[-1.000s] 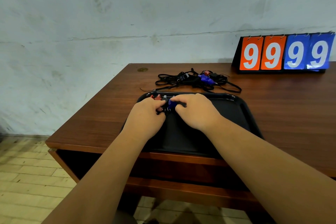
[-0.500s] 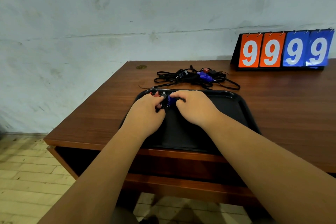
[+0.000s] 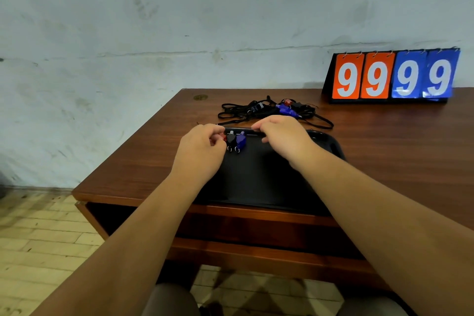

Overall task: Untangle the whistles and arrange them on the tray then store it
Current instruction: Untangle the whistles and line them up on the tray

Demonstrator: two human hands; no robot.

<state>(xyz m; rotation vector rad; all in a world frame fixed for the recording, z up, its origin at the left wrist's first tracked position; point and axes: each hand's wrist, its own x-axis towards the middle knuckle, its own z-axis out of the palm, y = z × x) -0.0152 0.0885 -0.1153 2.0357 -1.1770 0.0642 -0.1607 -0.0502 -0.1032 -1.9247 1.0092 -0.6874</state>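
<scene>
Both hands' grip unclear, tangled whistles point(image 3: 272, 110) behind tray point(image 3: 331, 141), scoreboard point(image 3: 392, 77) far right on desk point(image 3: 397, 151).

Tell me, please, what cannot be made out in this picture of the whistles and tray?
Head view only:
- Red whistle: mostly hidden behind the left hand.
- Tangle: too small and knotted to count its whistles.
- Tray: near edge covered by the forearms.
- Right hand: curled; whether it pinches a cord cannot be told.
</scene>
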